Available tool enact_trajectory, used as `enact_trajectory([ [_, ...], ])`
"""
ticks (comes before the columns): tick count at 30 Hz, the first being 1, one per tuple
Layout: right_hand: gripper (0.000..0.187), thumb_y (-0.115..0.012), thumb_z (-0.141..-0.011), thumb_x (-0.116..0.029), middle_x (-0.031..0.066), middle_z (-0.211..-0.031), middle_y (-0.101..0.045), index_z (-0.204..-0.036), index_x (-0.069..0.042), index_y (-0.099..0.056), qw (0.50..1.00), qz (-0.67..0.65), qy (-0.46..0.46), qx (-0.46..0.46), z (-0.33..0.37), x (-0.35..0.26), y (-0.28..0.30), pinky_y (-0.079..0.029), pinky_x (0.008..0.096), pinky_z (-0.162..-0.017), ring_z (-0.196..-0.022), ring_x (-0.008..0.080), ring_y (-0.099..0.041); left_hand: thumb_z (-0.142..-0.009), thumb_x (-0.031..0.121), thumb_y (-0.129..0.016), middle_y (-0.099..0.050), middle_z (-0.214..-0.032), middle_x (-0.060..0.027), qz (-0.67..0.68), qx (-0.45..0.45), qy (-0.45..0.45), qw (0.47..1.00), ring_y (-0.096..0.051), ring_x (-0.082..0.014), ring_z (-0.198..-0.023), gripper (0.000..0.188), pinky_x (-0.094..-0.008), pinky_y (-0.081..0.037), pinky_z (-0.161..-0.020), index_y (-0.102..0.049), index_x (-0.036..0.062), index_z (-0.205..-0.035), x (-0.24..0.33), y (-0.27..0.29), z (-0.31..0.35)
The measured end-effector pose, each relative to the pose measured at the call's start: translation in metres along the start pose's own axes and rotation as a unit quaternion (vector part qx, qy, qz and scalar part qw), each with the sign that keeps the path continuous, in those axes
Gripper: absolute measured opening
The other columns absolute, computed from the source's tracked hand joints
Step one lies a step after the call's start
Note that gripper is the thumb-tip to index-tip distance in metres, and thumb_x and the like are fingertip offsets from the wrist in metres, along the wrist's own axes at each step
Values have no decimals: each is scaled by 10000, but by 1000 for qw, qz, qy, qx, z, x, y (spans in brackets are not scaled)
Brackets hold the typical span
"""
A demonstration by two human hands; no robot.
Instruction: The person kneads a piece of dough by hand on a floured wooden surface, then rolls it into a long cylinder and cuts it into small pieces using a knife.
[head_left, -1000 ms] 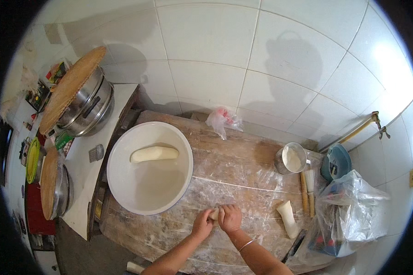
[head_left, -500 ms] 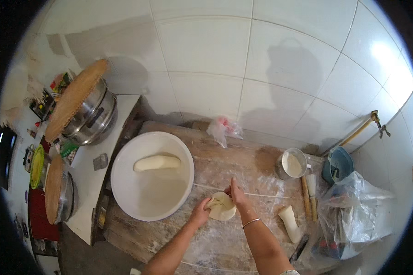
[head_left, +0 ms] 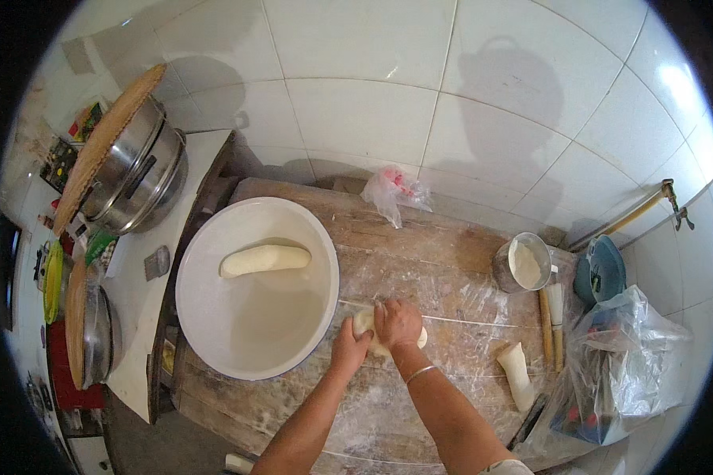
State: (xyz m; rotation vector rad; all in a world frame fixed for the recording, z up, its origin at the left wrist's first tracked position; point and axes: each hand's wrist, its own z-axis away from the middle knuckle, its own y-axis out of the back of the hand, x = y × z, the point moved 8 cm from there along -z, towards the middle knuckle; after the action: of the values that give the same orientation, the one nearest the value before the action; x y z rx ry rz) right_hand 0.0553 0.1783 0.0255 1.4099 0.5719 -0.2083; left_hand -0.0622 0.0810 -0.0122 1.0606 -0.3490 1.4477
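Observation:
A pale piece of dough (head_left: pixel 364 322) lies on the floured wooden board (head_left: pixel 444 364), mostly covered by my hands. My left hand (head_left: pixel 348 348) grips its left side, the thumb pointing inward. My right hand (head_left: pixel 399 323), with a bracelet on the wrist, is pressed down over it with the fingers bent round it. A rounded edge of dough shows just right of that hand. Off to the right, a short dough roll (head_left: pixel 516 376) rests on the board. A longer dough log (head_left: pixel 265 260) lies inside the big white basin (head_left: pixel 253 348) on the left.
On the right stand a metal cup of flour (head_left: pixel 524 264), a rolling pin (head_left: pixel 546 324), a brush (head_left: pixel 557 328), a blue basket (head_left: pixel 600 270) and a plastic-covered box (head_left: pixel 626 380). A dark-bladed knife (head_left: pixel 528 422) lies nearby. Steamer pots (head_left: pixel 139 174) occupy the left counter; a plastic bag (head_left: pixel 394 194) sits by the wall.
My right hand has turned from upright at the dough's side to palm down over it. The dough's flap is folded and pressed onto the board. The view has shifted slightly.

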Motion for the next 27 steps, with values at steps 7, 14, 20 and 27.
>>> enact_trajectory([
  [7,614,-485,-904,-558,256,-1037,-667,-1106,-9,-670,956,-214,-94,-176,3,27,-23,-483,405,-893,-1024,366,-639,-796,160,-678,-615,-1076,-235,-82,21,-142,986,-581,-408,-1022,420,-464,-465,-877,-530,46,-1172,7,10,13],
  [14,263,-666,-767,-216,117,-858,-590,-991,-86,-619,966,-122,209,92,194,-1,40,-408,452,-733,-807,331,-562,-842,150,-681,-530,-1041,-188,81,-40,-105,990,-586,-340,-963,424,-408,-495,-800,-463,17,-1180,-83,-21,164],
  [20,174,-660,-782,-236,95,-775,-574,-892,-102,-644,968,-60,228,81,142,0,20,-409,436,-653,-710,304,-551,-871,316,-683,-611,-1022,-207,-135,28,-125,983,-624,-384,-914,502,-435,-496,-766,-458,30,-1217,-59,-4,119],
  [27,525,-476,-916,-513,194,-891,-684,-869,-33,-685,977,-146,1,-156,85,21,1,-495,434,-790,-884,393,-639,-797,215,-725,-662,-949,-137,27,-48,35,998,-642,-265,-863,386,-388,-513,-743,-614,12,-1105,-40,-1,67],
])
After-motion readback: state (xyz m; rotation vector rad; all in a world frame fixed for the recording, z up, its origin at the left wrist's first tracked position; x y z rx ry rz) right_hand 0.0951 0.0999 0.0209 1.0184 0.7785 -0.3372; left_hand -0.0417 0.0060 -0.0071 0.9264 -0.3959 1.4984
